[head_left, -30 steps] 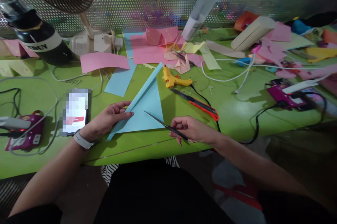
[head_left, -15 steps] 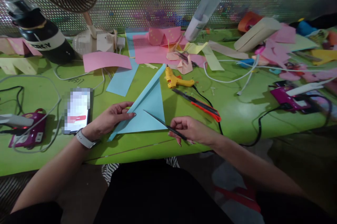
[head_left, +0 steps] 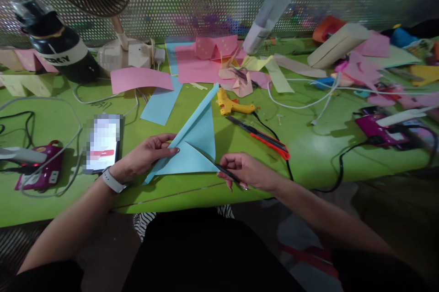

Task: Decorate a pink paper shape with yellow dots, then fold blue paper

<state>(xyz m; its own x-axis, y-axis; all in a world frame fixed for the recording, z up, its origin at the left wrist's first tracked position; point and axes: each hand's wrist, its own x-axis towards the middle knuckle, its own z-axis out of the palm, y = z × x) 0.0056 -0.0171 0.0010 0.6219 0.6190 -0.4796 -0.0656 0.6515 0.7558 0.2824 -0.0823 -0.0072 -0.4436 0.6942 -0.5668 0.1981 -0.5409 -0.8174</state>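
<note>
A light blue paper sheet (head_left: 200,145) lies near the table's front edge, its upper left side rolled into a narrow slanting tube. My left hand (head_left: 151,152) pinches the lower part of that roll between thumb and fingers. In my right hand (head_left: 240,170) are dark scissors (head_left: 206,157), whose blades reach leftward across the sheet from its lower right corner. Beyond the sheet's top right sits a yellow glue gun (head_left: 233,105). A red and black utility knife (head_left: 264,140) rests to the right of the paper.
A phone (head_left: 103,143) lies left of my left hand. Purple power sockets (head_left: 44,168) with cables stand at both sides. Along the back are a fan (head_left: 120,54), a black bottle (head_left: 63,47), a clear bottle (head_left: 270,13), a cardboard roll (head_left: 338,45) and pink paper (head_left: 142,80).
The scissors and my right hand have shifted slightly left relative to the table, and the sheet's right edge now bends at the blades. The whole view has moved a little.
</note>
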